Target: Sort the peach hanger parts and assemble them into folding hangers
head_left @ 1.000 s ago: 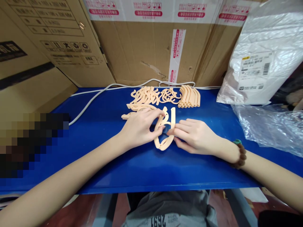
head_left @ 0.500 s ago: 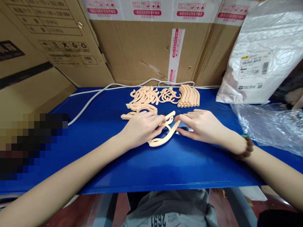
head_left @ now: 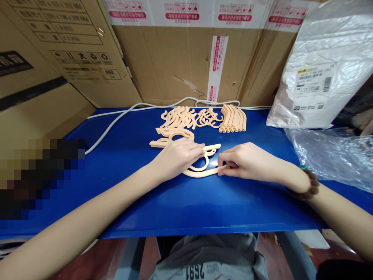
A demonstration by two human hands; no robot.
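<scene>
A beige plastic folding clothes hanger [head_left: 201,174] lies between my hands, low over the table. My left hand [head_left: 182,157] is closed on its left side and covers part of it. Between thumb and fingers, my right hand [head_left: 240,161] pinches the right end of the hanger's long curved arm. A straighter piece [head_left: 214,147] with a hole sticks out to the right from under my left fingers. Just beyond my left hand lie more beige hanger pieces [head_left: 159,142], partly hidden by it.
Behind are a heap of curved hanger parts [head_left: 179,116], loose hooks [head_left: 208,117] and a neat row of arms [head_left: 233,118] on the blue table [head_left: 186,210]. A white cable [head_left: 116,116] runs along cardboard boxes [head_left: 175,58]. At right stand a white parcel bag [head_left: 314,89] and clear plastic wrap [head_left: 329,155].
My right hand has moved slightly down and right and now pinches the arm's end. That arm has swung down from slanting upward to nearly level. My left hand stays almost in place.
</scene>
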